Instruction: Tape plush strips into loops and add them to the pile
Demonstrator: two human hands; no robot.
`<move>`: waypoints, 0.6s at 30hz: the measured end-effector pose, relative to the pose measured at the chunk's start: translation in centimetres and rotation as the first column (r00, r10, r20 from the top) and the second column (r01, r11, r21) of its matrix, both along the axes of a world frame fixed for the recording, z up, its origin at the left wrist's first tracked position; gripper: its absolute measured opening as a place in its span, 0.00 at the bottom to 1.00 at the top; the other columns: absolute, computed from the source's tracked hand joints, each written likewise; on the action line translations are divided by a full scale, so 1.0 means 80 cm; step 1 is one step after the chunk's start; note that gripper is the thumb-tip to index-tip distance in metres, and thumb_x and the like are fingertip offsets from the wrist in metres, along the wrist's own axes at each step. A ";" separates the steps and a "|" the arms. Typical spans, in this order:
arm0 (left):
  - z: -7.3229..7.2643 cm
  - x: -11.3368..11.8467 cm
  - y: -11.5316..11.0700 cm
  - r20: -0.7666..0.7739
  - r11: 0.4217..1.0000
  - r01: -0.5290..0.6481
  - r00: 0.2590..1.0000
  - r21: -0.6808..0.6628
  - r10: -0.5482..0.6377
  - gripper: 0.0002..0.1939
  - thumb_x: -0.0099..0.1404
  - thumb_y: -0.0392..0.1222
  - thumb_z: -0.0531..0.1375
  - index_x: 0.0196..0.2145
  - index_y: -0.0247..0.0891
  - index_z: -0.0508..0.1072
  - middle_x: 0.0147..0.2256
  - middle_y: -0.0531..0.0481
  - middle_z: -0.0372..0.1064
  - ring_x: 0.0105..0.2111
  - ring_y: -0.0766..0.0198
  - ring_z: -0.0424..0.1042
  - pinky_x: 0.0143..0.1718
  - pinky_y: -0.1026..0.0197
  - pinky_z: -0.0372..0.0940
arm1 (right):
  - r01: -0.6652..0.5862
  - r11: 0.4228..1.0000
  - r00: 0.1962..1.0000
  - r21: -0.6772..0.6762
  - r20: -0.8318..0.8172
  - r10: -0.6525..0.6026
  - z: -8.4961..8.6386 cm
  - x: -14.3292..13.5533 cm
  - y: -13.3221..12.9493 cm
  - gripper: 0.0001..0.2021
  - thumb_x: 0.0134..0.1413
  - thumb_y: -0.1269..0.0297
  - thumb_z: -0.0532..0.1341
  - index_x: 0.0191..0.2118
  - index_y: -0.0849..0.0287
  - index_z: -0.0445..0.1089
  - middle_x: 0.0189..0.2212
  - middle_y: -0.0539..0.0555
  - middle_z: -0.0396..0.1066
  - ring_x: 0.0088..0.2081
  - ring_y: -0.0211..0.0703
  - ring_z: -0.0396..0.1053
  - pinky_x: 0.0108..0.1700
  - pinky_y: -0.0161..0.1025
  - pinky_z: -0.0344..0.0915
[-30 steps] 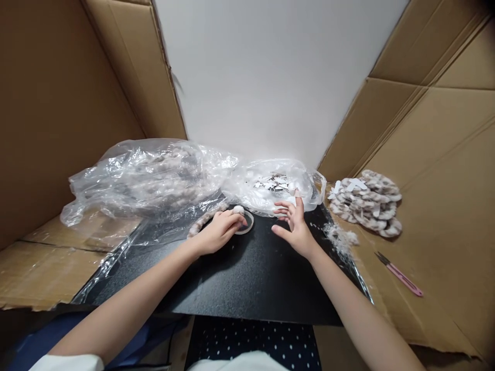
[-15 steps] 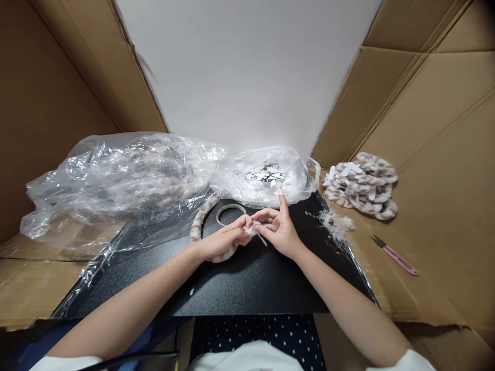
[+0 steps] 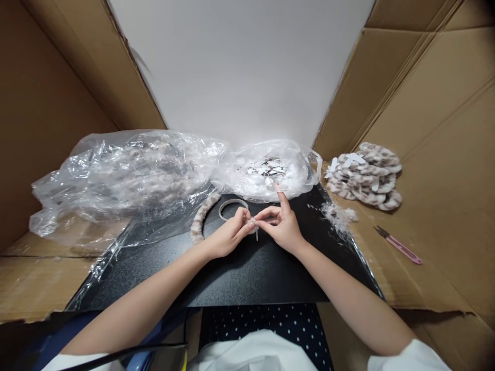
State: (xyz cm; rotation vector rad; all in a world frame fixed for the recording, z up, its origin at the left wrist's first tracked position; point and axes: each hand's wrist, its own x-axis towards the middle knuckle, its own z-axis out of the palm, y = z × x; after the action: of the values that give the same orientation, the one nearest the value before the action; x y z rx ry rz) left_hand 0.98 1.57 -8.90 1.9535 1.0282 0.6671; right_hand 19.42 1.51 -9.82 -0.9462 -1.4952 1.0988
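A fluffy beige-and-brown plush strip (image 3: 200, 214) curves over the black tabletop, and its near end runs under my left hand (image 3: 231, 234). That hand is closed, pinching the pale end of the strip between thumb and fingers. Thumb and bent fingers of my right hand (image 3: 281, 226) pinch at the same end, with the index finger stretched out toward the bag. A small whitish piece (image 3: 278, 187) seems stuck on that fingertip. From the pinched end a short white bit (image 3: 257, 235) hangs down. Just behind my left fingers lies a thin pale ring (image 3: 221, 208), like a tape roll.
A large clear plastic bag (image 3: 127, 175) of fluffy strips lies back left. Beside it, an open bag (image 3: 240, 188) holds small white and metal pieces. At right are a pile of fluffy strips (image 3: 381, 178), a tuft of fluff (image 3: 338, 216) and pink-handled snips (image 3: 402, 250). Cardboard walls (image 3: 444, 129) flank the table.
Both hands have drawn closer together at the strip's end. The white bit now hangs straight down instead of slanting right. The view has shifted slightly.
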 end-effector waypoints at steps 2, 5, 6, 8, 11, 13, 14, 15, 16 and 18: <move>-0.001 -0.001 0.000 -0.123 0.998 0.006 0.992 0.055 0.000 0.12 0.69 0.50 0.48 0.43 0.39 0.56 0.32 0.51 0.64 0.30 0.62 0.64 0.32 0.61 0.58 | 0.019 0.999 0.999 0.027 0.033 -0.020 -0.002 0.002 0.001 0.51 0.47 0.64 0.69 0.69 0.47 0.34 0.31 0.48 0.75 0.33 0.43 0.74 0.37 0.44 0.74; -0.001 0.000 -0.001 -0.299 0.991 0.011 0.954 0.132 0.029 0.11 0.69 0.50 0.49 0.38 0.40 0.58 0.31 0.48 0.67 0.29 0.59 0.66 0.31 0.60 0.56 | 0.054 0.997 0.997 0.059 0.057 -0.057 -0.003 0.003 0.001 0.49 0.49 0.65 0.67 0.69 0.46 0.35 0.32 0.49 0.75 0.34 0.43 0.75 0.39 0.44 0.74; -0.001 0.000 -0.001 -0.345 0.986 0.013 0.938 0.166 0.045 0.11 0.69 0.50 0.49 0.36 0.40 0.57 0.31 0.47 0.67 0.30 0.58 0.66 0.31 0.60 0.56 | 0.062 0.996 0.996 0.064 0.058 -0.066 -0.002 0.003 0.000 0.49 0.49 0.65 0.67 0.69 0.46 0.36 0.32 0.49 0.75 0.35 0.43 0.75 0.40 0.45 0.74; 0.000 0.002 0.000 -0.412 0.974 0.024 0.908 0.226 0.073 0.11 0.69 0.49 0.49 0.32 0.40 0.57 0.30 0.47 0.66 0.31 0.57 0.66 0.32 0.60 0.56 | 0.069 0.996 0.996 0.061 0.052 -0.072 -0.001 0.003 0.000 0.49 0.49 0.65 0.67 0.69 0.47 0.36 0.32 0.49 0.76 0.35 0.43 0.75 0.41 0.45 0.74; -0.001 0.002 0.000 -0.440 0.963 0.031 0.893 0.266 0.093 0.13 0.70 0.49 0.47 0.30 0.40 0.57 0.28 0.48 0.64 0.29 0.58 0.65 0.33 0.59 0.57 | 0.055 0.998 0.998 0.041 0.021 -0.056 -0.001 0.002 0.000 0.50 0.48 0.63 0.68 0.69 0.47 0.35 0.31 0.49 0.75 0.34 0.43 0.74 0.39 0.44 0.74; -0.002 0.000 0.000 -0.373 0.976 0.031 0.926 0.217 0.054 0.15 0.71 0.50 0.45 0.30 0.39 0.58 0.27 0.50 0.61 0.28 0.61 0.63 0.33 0.60 0.57 | 0.040 0.999 0.999 0.033 -0.018 -0.040 -0.002 0.003 0.002 0.51 0.46 0.62 0.69 0.69 0.48 0.35 0.30 0.49 0.75 0.33 0.42 0.74 0.36 0.41 0.74; -0.001 0.000 0.000 -0.314 0.984 0.037 0.949 0.177 0.021 0.16 0.71 0.51 0.43 0.30 0.39 0.58 0.28 0.51 0.61 0.28 0.62 0.62 0.33 0.60 0.58 | 0.036 0.999 0.999 0.033 -0.037 -0.035 -0.003 0.003 0.003 0.52 0.46 0.61 0.69 0.69 0.48 0.35 0.30 0.49 0.75 0.32 0.42 0.74 0.35 0.40 0.74; 0.000 -0.001 0.000 -0.248 0.990 0.048 0.969 0.135 -0.013 0.18 0.72 0.51 0.42 0.31 0.38 0.59 0.29 0.51 0.61 0.29 0.63 0.62 0.33 0.61 0.58 | 0.034 0.999 0.998 0.035 -0.051 -0.032 -0.004 0.004 0.004 0.52 0.45 0.61 0.70 0.69 0.49 0.35 0.30 0.49 0.75 0.32 0.41 0.74 0.34 0.39 0.74; 0.001 -0.001 -0.001 -0.186 0.993 0.062 0.982 0.098 -0.043 0.19 0.72 0.52 0.41 0.32 0.38 0.60 0.29 0.52 0.60 0.29 0.64 0.62 0.34 0.61 0.59 | 0.034 0.999 0.998 0.040 -0.057 -0.032 -0.004 0.004 0.005 0.52 0.45 0.61 0.70 0.69 0.48 0.35 0.30 0.49 0.74 0.32 0.41 0.74 0.33 0.39 0.74; 0.005 -0.001 -0.002 -0.110 0.995 0.087 0.991 0.048 -0.081 0.20 0.72 0.52 0.40 0.33 0.37 0.61 0.30 0.52 0.61 0.31 0.64 0.62 0.36 0.62 0.59 | 0.027 0.998 0.999 0.056 -0.044 -0.025 -0.005 0.005 0.006 0.51 0.46 0.61 0.69 0.69 0.48 0.36 0.30 0.49 0.74 0.31 0.40 0.73 0.33 0.38 0.73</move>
State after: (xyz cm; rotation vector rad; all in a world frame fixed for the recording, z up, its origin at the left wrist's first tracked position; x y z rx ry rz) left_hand 0.90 1.38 -8.47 2.0859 0.9958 0.5518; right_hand 19.82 1.98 -10.24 -0.8955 -1.4675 1.0469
